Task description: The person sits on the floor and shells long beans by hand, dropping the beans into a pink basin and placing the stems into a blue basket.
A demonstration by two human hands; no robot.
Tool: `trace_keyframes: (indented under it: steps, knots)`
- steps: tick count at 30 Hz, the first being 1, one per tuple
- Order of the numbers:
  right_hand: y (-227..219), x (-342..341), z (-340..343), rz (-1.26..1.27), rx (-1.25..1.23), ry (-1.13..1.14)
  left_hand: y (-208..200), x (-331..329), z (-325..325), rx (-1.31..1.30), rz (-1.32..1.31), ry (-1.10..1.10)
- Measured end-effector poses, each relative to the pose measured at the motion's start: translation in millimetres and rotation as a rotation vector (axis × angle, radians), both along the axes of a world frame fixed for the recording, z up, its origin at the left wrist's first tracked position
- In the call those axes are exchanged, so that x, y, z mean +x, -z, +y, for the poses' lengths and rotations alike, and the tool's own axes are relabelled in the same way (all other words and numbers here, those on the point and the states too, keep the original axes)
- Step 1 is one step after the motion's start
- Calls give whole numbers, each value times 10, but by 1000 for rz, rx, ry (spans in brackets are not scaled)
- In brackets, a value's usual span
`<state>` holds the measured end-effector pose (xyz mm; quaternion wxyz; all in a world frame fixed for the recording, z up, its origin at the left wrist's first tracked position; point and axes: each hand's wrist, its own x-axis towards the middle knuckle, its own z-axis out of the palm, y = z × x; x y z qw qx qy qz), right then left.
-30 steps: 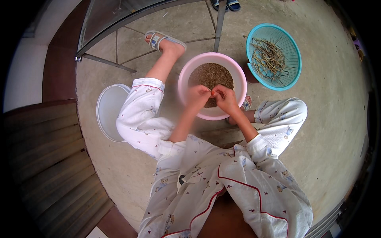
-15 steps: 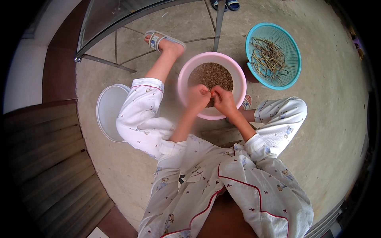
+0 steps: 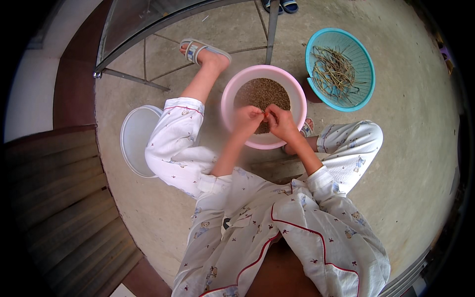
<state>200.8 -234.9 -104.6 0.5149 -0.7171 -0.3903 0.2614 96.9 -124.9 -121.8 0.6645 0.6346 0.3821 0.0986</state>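
My left hand (image 3: 249,120) and my right hand (image 3: 281,122) meet over the near half of a pink-rimmed basin (image 3: 230,91). Both are closed, with thumbs and fingertips pinched together almost touching. Whatever lies between the fingertips is too small to make out. Small brown grains or seeds (image 3: 264,91) cover the basin's bottom, partly hidden beneath my hands. To the right, a turquoise plastic colander (image 3: 367,64) holds a loose heap of thin, dry, yellowish-brown pods or stalks (image 3: 334,72).
A white round tub or lid (image 3: 138,141) is beside my left knee. A metal-framed glass table (image 3: 148,32) stands at the far left, one leg behind the basin. Another pair of dark sandals (image 3: 289,6) shows at the top edge. Concrete floor (image 3: 410,148) extends to the right.
My right hand has turned slightly, its wrist shifting a little to the right. The pinching fingertips stay close together over the basin; the containers have not moved.
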Motion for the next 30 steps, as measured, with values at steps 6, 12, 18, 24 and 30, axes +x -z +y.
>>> trace_keyframes:
  steps: [6,12,18,24,30]
  knots:
    - [24,-57,-17,-171,-81,36,-75,48,-61,236,162,39]
    - [156,-97,-6,-274,-149,42,57,14,-65,231,65,-12]
    - [238,-60,-10,-356,-72,-16,121,4,-38,187,36,-10]
    - [239,-78,-16,-388,-129,13,75,-21,-28,183,87,13]
    - [292,-53,-16,-337,-145,3,-190,34,-15,-330,22,-197]
